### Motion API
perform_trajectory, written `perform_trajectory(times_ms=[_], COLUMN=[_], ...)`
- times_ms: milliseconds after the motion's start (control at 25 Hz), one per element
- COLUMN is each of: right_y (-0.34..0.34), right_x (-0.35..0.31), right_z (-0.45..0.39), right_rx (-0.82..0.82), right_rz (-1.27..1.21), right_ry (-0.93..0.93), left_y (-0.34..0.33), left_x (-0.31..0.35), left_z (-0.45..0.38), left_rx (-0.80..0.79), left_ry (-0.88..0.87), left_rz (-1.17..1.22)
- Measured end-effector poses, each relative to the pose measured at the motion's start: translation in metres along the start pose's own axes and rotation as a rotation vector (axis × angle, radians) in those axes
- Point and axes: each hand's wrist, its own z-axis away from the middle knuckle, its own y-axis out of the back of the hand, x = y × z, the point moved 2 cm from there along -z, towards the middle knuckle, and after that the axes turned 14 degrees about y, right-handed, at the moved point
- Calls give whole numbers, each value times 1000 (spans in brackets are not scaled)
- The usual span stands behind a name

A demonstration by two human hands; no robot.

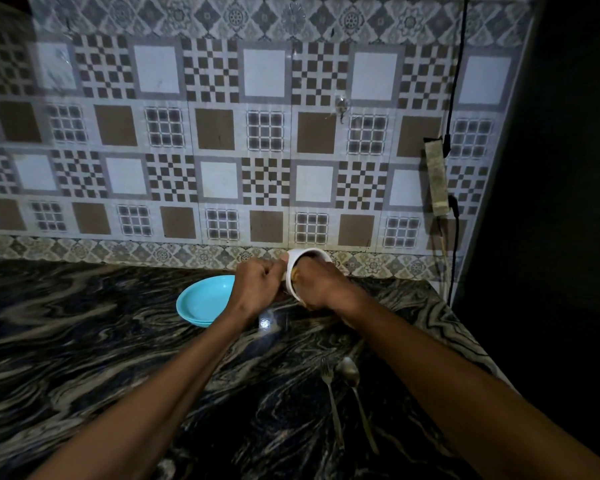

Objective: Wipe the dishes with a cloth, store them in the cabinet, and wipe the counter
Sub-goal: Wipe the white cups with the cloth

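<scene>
A white mug (293, 268) is held tilted above the dark marbled counter (84, 341), near the tiled back wall. My left hand (253, 287) grips the mug from its left side with curled fingers. My right hand (321, 284) reaches into the mug's mouth, and a bit of tan cloth (296, 274) shows between its fingers and the rim. Left of the hands, a stack of turquoise plates (203, 301) lies on the counter, partly hidden by my left hand. A fork (330, 393) and a spoon (352, 382) lie side by side in the near right part of the counter.
The patterned tile wall (222, 150) rises right behind the mug. A power strip (436, 174) with black cables hangs on the wall at the right. The counter ends at its right edge (465, 323) beside a dark upright surface.
</scene>
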Motion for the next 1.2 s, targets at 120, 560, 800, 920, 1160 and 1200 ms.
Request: perform_trajectory(times_ms=[120, 560, 800, 920, 1160, 1200], right_y=[-10, 21, 20, 18, 18, 23], right_x=[12, 20, 2, -9, -9, -4], right_z=[-5, 27, 12, 10, 14, 16], right_rx=[159, 667, 661, 536, 312, 353], right_rz=[-774, -1142, -795, -649, -666, -674], right_ry=[-291, -337, -56, 55, 43, -43], left_y=[-1, 8, 6, 1, 3, 6], left_x=[1, -37, -20, -22, -29, -28], left_z=[15, -7, 8, 12, 1, 2], left_rx=[47, -44, -201, -209, -90, -76], left_ry=[16, 505, 372, 336, 375, 341], left_rz=[4, 510, 442, 393, 394, 379])
